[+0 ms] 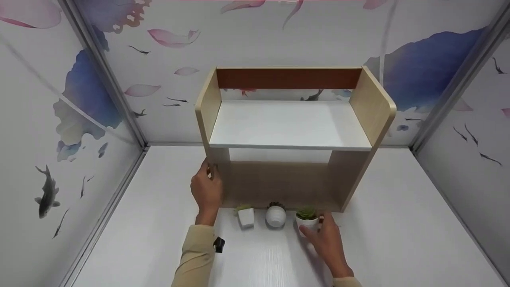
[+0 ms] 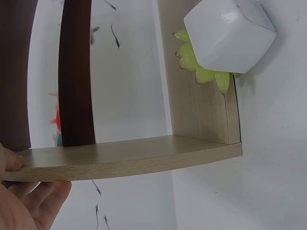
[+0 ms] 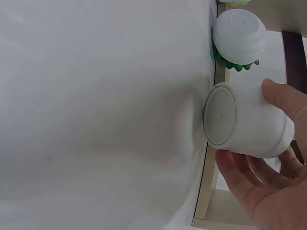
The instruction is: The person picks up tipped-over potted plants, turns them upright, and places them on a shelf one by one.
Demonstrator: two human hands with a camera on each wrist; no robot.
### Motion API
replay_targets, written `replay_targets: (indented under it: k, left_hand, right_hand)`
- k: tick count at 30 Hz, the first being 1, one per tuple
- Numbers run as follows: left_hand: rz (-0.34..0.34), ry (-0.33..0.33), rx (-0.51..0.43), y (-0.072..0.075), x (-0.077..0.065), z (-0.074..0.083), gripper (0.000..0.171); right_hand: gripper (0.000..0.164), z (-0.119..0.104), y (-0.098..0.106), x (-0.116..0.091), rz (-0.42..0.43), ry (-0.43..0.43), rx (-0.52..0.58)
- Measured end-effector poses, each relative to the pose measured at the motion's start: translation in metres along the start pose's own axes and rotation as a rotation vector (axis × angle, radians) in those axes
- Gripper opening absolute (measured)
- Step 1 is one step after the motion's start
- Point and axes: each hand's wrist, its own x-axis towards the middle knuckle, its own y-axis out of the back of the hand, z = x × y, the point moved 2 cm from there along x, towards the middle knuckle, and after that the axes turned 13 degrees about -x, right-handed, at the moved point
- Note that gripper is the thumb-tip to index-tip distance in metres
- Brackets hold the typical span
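Observation:
A small wooden shelf unit (image 1: pixel 291 123) with a white middle board stands on the table. My left hand (image 1: pixel 206 189) grips its left side panel (image 2: pixel 129 153), thumb on the inner face and fingers behind the outer face. In front of the shelf, my right hand (image 1: pixel 330 239) holds a round white potted succulent (image 3: pixel 254 120) by its sides, thumb and fingers on opposite sides. The pot's underside shows in the right wrist view. To its left are a ribbed white potted succulent (image 1: pixel 275 217) and an angular white potted succulent (image 1: pixel 246 218) with yellow-green leaves.
The white table (image 1: pixel 398 223) extends to both sides of the shelf. Printed wall panels with fish and petals enclose it at the back (image 1: pixel 279 44), left (image 1: pixel 28 119) and right. A dark red-brown board (image 1: pixel 289 78) spans the shelf's upper back.

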Motion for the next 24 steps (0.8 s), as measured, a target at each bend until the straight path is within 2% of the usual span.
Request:
replay_targets:
  k: [4, 12, 24]
  left_hand:
    - [-0.003, 0.004, -0.005, 0.001, 0.000, 0.001, 0.032]
    - [0.008, -0.011, -0.007, 0.001, 0.000, 0.000, 0.029]
    - [0.010, -0.014, -0.007, 0.000, 0.000, 0.000, 0.029]
  right_hand:
    - [0.059, 0.002, 0.000, -0.001, 0.007, 0.006, 0.006]
    - [0.056, 0.004, -0.001, -0.005, -0.006, -0.036, 0.044]
    - [0.059, 0.012, -0.004, -0.011, 0.024, 0.020, 0.060]
